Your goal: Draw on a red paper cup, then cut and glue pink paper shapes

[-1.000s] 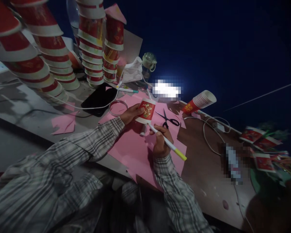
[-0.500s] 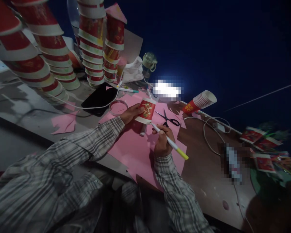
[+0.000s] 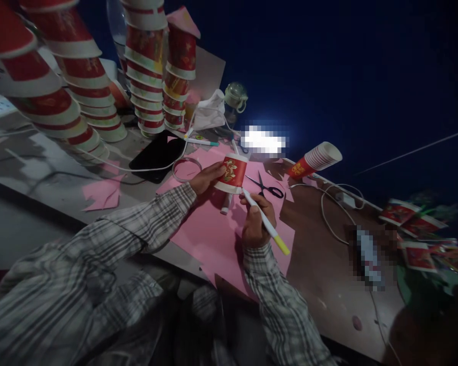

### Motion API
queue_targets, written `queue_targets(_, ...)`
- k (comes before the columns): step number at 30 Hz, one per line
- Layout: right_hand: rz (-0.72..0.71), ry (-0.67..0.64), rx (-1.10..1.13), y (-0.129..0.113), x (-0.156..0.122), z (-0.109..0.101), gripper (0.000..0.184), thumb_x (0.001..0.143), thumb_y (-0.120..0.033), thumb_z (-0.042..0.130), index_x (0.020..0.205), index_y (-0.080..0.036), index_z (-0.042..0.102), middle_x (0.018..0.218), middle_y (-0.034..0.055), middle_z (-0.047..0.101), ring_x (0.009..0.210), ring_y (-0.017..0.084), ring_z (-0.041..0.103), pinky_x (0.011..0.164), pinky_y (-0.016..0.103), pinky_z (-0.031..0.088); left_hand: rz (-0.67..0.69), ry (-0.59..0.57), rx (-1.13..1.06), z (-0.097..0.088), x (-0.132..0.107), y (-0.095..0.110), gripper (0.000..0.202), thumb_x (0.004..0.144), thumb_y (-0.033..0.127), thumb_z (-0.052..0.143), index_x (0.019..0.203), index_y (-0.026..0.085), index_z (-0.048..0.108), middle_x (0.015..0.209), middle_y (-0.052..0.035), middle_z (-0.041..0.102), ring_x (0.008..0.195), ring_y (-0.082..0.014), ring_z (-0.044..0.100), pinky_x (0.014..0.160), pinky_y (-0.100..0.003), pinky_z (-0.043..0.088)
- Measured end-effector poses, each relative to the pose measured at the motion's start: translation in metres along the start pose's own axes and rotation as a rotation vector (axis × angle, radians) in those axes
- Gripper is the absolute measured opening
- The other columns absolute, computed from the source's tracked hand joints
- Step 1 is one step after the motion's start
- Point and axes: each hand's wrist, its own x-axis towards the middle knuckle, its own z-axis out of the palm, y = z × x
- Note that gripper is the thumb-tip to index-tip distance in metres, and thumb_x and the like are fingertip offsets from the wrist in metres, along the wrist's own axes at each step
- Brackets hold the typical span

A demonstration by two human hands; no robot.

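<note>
My left hand [image 3: 206, 179] grips a red paper cup [image 3: 234, 172] with a gold design and white rims, its thumb across the printed side. Pinched in my right hand [image 3: 257, 223] is a white marker [image 3: 265, 222] with a yellow end, and its tip is at the cup's lower white rim. Whether the tip touches the rim I cannot tell. Pink paper [image 3: 202, 239] lies beneath both hands. Black scissors [image 3: 265, 186] rest open on it, right of the cup. A tape roll [image 3: 187, 169] lies left of the cup, and a small whitish tube [image 3: 225, 204] below it.
Tall stacks of red and white cups [image 3: 145, 71] stand at the back left, near a black phone [image 3: 158, 155]. A leaning cup stack [image 3: 316, 160], a white cable [image 3: 330, 223] and a bright lamp [image 3: 263, 140] are farther right. Pink scraps [image 3: 103, 190] lie left.
The cup has turned slightly in my left hand and shifted a little right. The marker has tilted more steeply, its tip now farther right along the rim.
</note>
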Motion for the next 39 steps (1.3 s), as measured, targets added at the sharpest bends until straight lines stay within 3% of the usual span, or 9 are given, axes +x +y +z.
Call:
queue_targets(6,0.008,0.010,0.107,0.000,-0.002,0.002,0.031,0.088,-0.043,0.057,0.106,-0.019,0.065,0.086,0.0056,0.069,0.088,0.023,0.070,0.085,0.049,0.057,-0.017,-0.001,0.082,-0.003,-0.001,-0.002,0.048,0.074,0.047,0.078,0.103,0.012,0.063,0.085,-0.0048,0.069,0.072,-0.0153,0.065,0.071,-0.029,0.050)
queue_targets(11,-0.013,0.001,0.104,-0.003,-0.002,0.001,0.027,0.089,-0.039,0.057,0.105,-0.019,0.067,0.084,0.0046,0.068,0.083,0.021,0.068,0.083,0.046,0.057,0.007,0.015,0.161,-0.005,-0.002,-0.002,0.044,0.066,0.039,0.085,0.093,0.014,0.062,0.079,-0.0003,0.065,0.069,-0.0108,0.061,0.068,-0.025,0.046)
queue_targets(18,0.001,-0.027,0.017,-0.011,-0.002,-0.002,0.028,0.088,-0.041,0.057,0.102,-0.018,0.068,0.083,0.0044,0.068,0.081,0.021,0.068,0.075,0.041,0.057,0.006,0.011,0.211,-0.005,-0.001,-0.001,0.051,0.066,0.043,0.084,0.101,0.014,0.062,0.088,-0.0024,0.067,0.076,-0.0121,0.063,0.073,-0.027,0.046)
queue_targets(24,-0.018,-0.030,-0.071,-0.014,-0.001,0.000,0.030,0.089,-0.041,0.055,0.102,-0.017,0.067,0.082,0.0045,0.069,0.079,0.020,0.068,0.072,0.038,0.057,0.009,0.021,0.171,-0.003,-0.002,-0.001,0.047,0.064,0.040,0.086,0.092,0.014,0.059,0.076,0.0018,0.063,0.068,-0.0089,0.059,0.068,-0.024,0.043)
queue_targets(39,-0.039,-0.088,-0.007,-0.010,-0.001,-0.003,0.027,0.087,-0.040,0.056,0.099,-0.018,0.069,0.078,0.0032,0.069,0.078,0.021,0.068,0.075,0.040,0.057,-0.012,0.023,0.176,-0.007,-0.001,-0.002,0.047,0.066,0.038,0.084,0.101,0.014,0.063,0.085,-0.0019,0.067,0.073,-0.0127,0.062,0.074,-0.028,0.046)
